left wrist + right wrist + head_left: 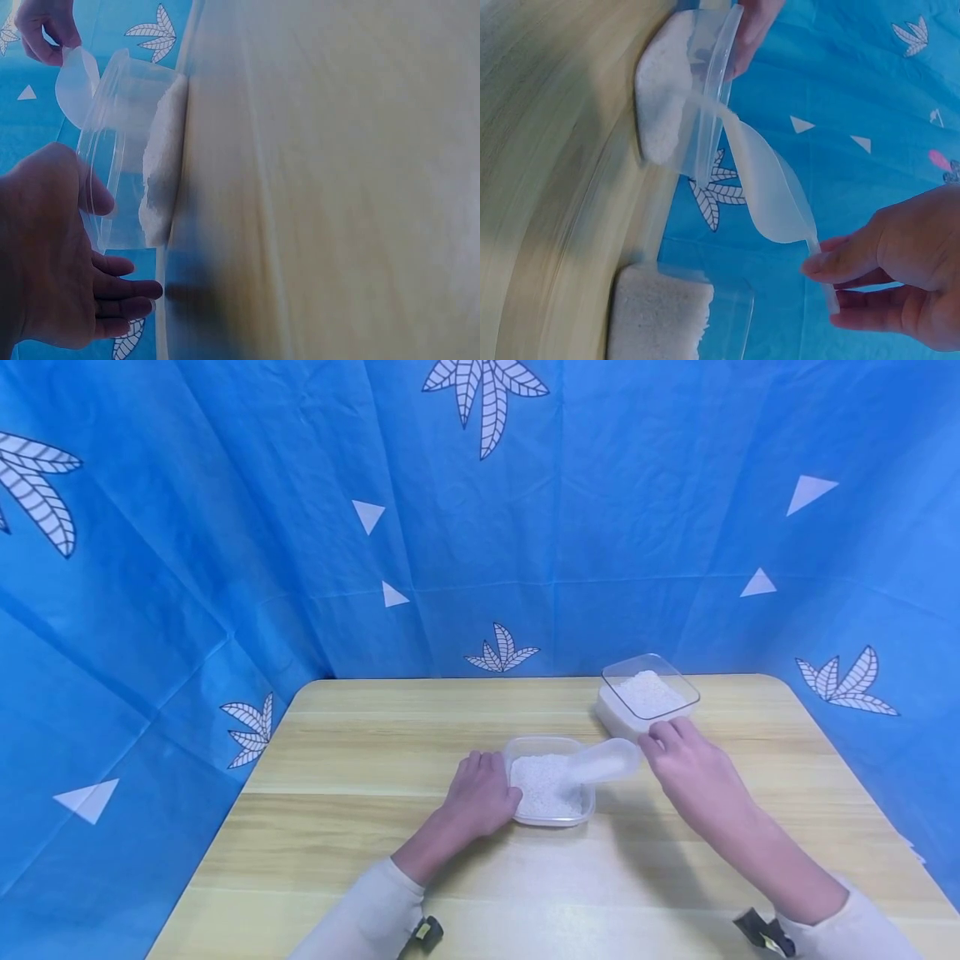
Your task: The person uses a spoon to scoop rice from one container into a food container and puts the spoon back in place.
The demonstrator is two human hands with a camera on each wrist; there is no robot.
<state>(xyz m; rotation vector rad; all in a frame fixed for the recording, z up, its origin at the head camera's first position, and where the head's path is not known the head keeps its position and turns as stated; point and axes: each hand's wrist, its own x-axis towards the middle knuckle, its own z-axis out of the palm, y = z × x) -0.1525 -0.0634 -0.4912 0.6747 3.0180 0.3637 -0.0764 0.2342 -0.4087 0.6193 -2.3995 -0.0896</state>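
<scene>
A clear plastic container (543,819), partly filled with white granules (542,783), stands on the table. My left hand (482,792) touches its left side, the thumb at the rim and the other fingers fairly straight beside the wall, as the left wrist view shows. Between thumb and fingers, my right hand (896,274) pinches the handle of a translucent white scoop (769,184). The scoop's bowl tilts down over the container's right edge, and a blurred white streak runs from its lip toward the granules. Any contents left in the scoop are hard to tell.
Behind the right hand, a second clear container (618,717) holds a higher heap of white granules (647,693). Both stand on a light wooden table (390,727). A blue patterned curtain (555,527) hangs along the table's back and sides.
</scene>
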